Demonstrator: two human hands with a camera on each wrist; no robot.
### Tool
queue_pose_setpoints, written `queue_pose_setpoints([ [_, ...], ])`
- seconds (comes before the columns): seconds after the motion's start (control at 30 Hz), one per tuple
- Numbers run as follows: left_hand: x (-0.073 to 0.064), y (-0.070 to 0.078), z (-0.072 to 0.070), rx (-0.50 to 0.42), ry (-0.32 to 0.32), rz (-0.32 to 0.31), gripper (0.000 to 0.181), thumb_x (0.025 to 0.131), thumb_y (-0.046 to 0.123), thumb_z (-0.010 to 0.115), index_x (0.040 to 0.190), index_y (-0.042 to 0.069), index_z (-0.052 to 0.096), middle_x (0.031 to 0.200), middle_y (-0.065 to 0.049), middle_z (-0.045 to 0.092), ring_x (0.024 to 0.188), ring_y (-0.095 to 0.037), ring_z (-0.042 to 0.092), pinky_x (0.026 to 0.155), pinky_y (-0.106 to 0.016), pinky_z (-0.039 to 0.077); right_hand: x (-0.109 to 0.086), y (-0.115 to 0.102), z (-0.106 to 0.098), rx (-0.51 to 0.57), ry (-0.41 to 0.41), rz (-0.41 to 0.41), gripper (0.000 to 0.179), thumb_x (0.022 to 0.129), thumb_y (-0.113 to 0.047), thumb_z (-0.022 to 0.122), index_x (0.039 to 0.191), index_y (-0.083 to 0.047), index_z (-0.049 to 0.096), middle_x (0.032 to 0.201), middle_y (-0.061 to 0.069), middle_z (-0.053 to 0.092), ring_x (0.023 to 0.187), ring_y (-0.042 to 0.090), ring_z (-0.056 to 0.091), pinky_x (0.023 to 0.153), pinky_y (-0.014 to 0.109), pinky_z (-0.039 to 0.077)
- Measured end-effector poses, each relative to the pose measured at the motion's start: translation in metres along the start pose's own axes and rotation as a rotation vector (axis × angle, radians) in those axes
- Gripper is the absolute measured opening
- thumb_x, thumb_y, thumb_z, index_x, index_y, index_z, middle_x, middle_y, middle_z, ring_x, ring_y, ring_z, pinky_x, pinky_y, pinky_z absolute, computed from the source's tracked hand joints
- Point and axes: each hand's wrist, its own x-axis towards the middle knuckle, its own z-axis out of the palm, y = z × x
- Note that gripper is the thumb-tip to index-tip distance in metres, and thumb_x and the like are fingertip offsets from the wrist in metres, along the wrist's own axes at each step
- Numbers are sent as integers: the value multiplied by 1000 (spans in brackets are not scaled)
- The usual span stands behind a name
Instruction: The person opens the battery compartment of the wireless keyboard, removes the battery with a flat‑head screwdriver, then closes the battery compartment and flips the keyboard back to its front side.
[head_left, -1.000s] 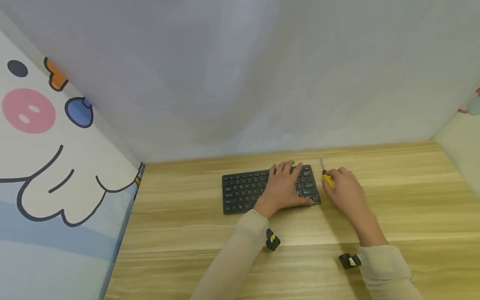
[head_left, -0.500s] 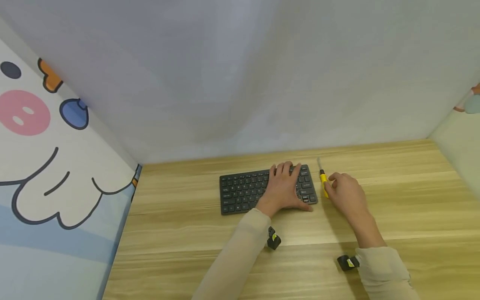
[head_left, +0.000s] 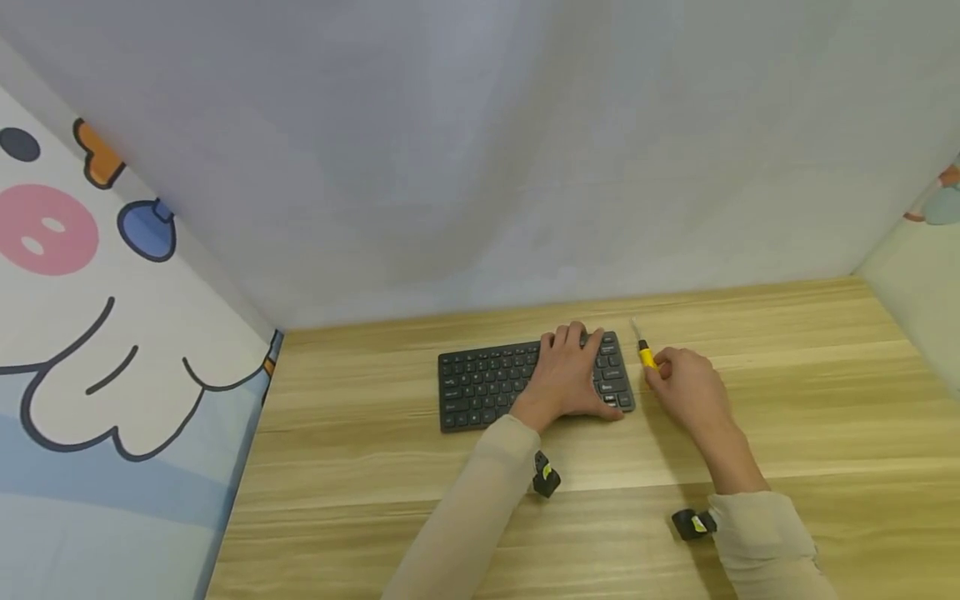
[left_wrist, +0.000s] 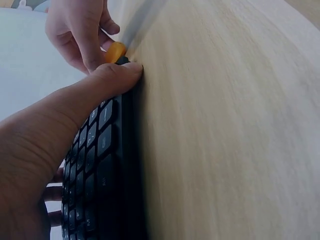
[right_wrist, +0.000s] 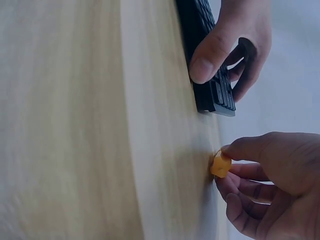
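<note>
A black keyboard (head_left: pixel 480 387) lies on the wooden table, set at a slight angle. My left hand (head_left: pixel 564 379) spans its right part and grips it, fingers curled over the far edge and thumb on the near edge, as the right wrist view also shows. Just right of the keyboard is a screwdriver (head_left: pixel 646 355) with a yellow handle, black collar and thin metal shaft pointing to the back wall. Thumb and fingers of my right hand (head_left: pixel 688 390) pinch its handle and hide the lower part. In the right wrist view the yellow handle end (right_wrist: pixel 221 165) sits between thumb and fingertips.
Black wrist cameras (head_left: pixel 546 477) hang at both sleeves. A pale grey wall (head_left: pixel 480 167) stands close behind the table (head_left: pixel 345 500). At the left is a panel with cartoon drawings (head_left: pixel 67 350), at the right a pale side wall (head_left: pixel 918 283).
My right fingers loosened on the screwdriver, baring more of its handle, then closed on it again. The screwdriver's tip now leans slightly more to the left. My left hand stays on the keyboard.
</note>
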Motion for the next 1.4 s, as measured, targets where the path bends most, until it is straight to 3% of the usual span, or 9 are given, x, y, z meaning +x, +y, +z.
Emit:
queue_pose_setpoints([
  [0.33, 0, -4, -2, -16, 1, 15, 129, 57, 86, 78, 161, 27, 29, 153, -6, 38, 138, -22, 40, 119, -45, 37, 2, 2, 0, -13, -3, -4, 38, 99, -23, 62, 119, 9, 68, 100, 25, 72, 78, 30, 66, 63, 42, 56],
  [0.7, -3, -5, -15, -50, 50, 51, 132, 55, 86, 79, 162, 27, 30, 144, -6, 42, 126, -20, 42, 111, -42, 39, 4, 3, -3, -25, -2, 16, 37, 99, -25, 64, 126, 1, 66, 102, 20, 76, 82, 32, 71, 55, 36, 52],
  [0.97, -4, -8, -23, -58, 95, 68, 132, 55, 86, 78, 162, 29, 29, 145, -6, 40, 128, -20, 40, 109, -41, 38, 4, 2, -4, -21, -22, 16, 36, 101, -25, 62, 126, 0, 65, 103, 20, 76, 77, 28, 69, 50, 28, 46],
  [1.4, -10, -5, -51, -105, 200, 105, 129, 55, 84, 80, 161, 29, 31, 139, -4, 41, 123, -20, 42, 104, -39, 39, 8, 3, 0, -25, -4, 19, 36, 99, -26, 62, 124, 0, 66, 99, 19, 75, 75, 27, 68, 50, 31, 47],
])
